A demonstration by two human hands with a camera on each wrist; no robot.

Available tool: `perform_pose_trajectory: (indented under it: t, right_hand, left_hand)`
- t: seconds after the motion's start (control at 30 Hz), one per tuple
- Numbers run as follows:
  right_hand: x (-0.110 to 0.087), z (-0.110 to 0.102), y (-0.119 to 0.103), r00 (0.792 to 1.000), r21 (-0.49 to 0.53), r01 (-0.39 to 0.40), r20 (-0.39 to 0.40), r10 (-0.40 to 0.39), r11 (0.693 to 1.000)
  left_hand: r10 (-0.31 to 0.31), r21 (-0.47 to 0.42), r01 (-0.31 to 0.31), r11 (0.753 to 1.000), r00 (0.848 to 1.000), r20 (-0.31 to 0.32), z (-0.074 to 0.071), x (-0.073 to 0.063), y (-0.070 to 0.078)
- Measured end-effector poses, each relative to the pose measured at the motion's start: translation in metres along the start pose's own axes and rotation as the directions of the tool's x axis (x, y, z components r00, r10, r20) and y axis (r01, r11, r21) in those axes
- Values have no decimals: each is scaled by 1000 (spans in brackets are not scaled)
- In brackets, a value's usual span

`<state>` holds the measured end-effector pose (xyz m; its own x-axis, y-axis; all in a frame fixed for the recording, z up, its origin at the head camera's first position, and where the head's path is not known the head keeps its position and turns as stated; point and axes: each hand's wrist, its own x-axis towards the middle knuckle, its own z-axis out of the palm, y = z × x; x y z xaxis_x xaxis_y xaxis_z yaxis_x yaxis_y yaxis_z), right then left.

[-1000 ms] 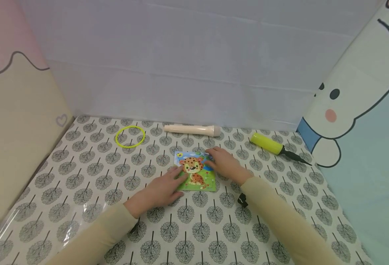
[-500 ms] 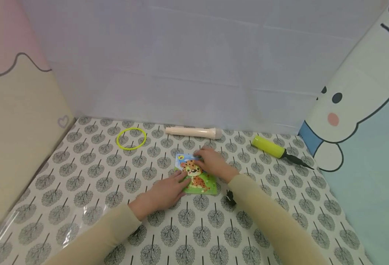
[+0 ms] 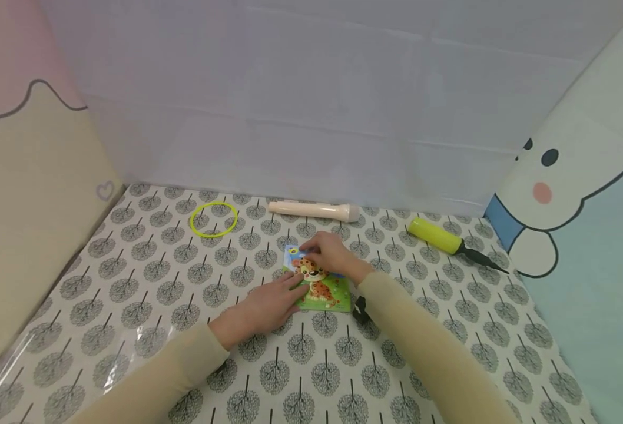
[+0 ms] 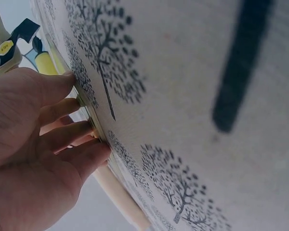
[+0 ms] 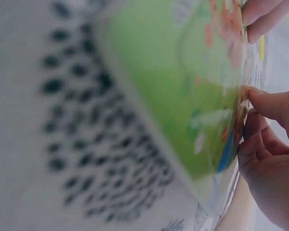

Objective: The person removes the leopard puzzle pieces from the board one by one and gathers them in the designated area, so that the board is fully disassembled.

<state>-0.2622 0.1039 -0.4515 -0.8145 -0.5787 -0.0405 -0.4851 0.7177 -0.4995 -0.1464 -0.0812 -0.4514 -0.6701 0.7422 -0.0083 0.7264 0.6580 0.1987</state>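
In the head view a small square card [image 3: 319, 292] with a cartoon leopard on green and blue lies flat mid-table. My left hand [image 3: 271, 303] rests on its left side, fingers stretched over the edge. In the left wrist view the left fingertips [image 4: 100, 147] lie along the card's thin edge. My right hand [image 3: 332, 254] is over the card's upper part, thumb and forefinger close together near the top edge. Glossy, see-through film shows at the card's border in the right wrist view, where the right fingers [image 5: 260, 144] are bent against it; I cannot tell whether they pinch it.
A yellow ring [image 3: 213, 219] lies at the back left, and a pale pink tube with a wider end [image 3: 314, 210] along the back wall. At the right is a yellow hand pump [image 3: 438, 237] with a black nozzle. Fabric walls surround the tree-patterned table [image 3: 301, 388].
My right hand has slid left across the card's upper part, from its right corner toward the top left, with fingers drawing together. The left hand stays on the card's left side.
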Motion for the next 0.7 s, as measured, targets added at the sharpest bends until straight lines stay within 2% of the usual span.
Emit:
perform_pose_trajectory:
  t: [0.33, 0.47, 0.7]
  right_hand:
    - [11, -1, -6, 990, 170, -71, 136, 48, 983]
    - [13, -1, -4, 986, 213, -88, 157, 55, 973]
    - [15, -3, 0, 987, 229, -86, 152, 52, 970]
  left_hand:
    - [-2, 1, 2, 1000, 1000, 4, -2, 1, 0]
    - [-5, 34, 5, 999, 1000, 7, -2, 1, 0]
    - [5, 118, -5, 993, 1000, 8, -3, 5, 5]
